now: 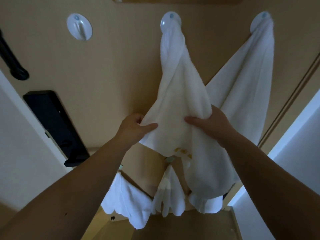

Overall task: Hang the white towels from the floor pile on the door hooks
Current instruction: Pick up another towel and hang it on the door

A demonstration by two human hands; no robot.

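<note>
Head view: left hand (pixel 136 126) pinched the middle towel's (pixel 180 94) left edge between thumb and curled fingers; right hand (pixel 210 122) gripped its right fold. Towel hung from the middle hook (pixel 170 20). Step judged: spreading it. Left hook (pixel 79 26) sat bare; next towel (pixel 126 200) waited below.

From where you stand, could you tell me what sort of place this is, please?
Probably the inside of a hotel-room or apartment door: a tan wooden door with a black electronic lock, round white stick-on hooks, and white towels hanging from them.
</note>
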